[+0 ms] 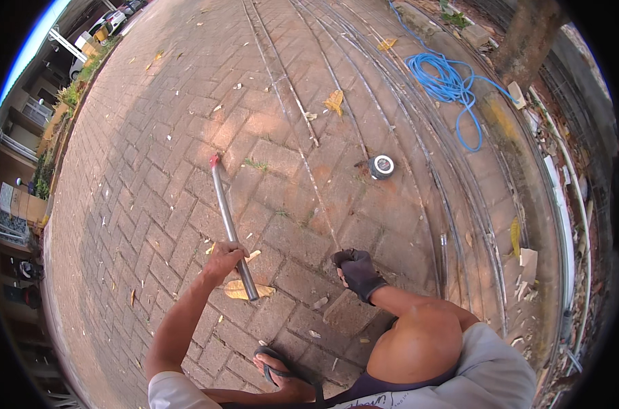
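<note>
My bare left hand (226, 260) is wrapped round a grey metal pipe (225, 208) near its lower end. A red piece sits at the pipe's far tip. My right hand (358, 274), in a dark fingerless glove, is closed on the near end of a long thin steel rod (316, 187). This rod runs away from me along the brick paving. To the right of it lies a round tape measure (381, 166) with a white-rimmed face. Close below my left hand is a dry yellow leaf (249, 290).
Several more long steel rods (418, 129) lie to the right, running away from me. A coil of blue cord (440, 80) rests over them near a tree trunk (531, 37). Along the right runs a curb (504, 123) with rubble. My sandalled foot (274, 367) stands on the paving.
</note>
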`<state>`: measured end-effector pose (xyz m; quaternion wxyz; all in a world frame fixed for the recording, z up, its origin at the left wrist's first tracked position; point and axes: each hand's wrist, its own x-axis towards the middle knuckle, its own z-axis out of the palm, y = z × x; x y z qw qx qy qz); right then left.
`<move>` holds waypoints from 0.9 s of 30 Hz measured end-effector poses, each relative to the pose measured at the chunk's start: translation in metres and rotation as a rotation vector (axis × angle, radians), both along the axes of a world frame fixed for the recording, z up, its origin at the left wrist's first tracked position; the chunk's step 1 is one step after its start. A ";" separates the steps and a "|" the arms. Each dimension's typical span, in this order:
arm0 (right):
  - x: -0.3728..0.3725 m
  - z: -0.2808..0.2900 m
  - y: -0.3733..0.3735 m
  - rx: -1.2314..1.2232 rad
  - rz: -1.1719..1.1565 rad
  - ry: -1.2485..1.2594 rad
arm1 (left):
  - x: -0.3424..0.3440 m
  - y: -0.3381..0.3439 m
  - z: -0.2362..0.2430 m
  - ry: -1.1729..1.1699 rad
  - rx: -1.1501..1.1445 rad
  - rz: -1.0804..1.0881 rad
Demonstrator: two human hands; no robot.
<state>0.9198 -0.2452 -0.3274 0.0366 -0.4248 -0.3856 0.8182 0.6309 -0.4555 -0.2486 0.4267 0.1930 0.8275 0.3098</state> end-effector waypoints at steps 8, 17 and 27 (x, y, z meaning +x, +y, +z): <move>0.009 -0.002 0.051 -0.083 0.257 -0.058 | -0.053 0.070 0.176 0.279 0.705 0.175; 0.012 0.028 0.097 0.037 0.669 -0.124 | -0.137 0.116 0.131 0.693 0.742 0.113; -0.016 0.072 0.013 0.183 0.251 -0.425 | -0.175 0.263 0.159 0.521 1.075 0.371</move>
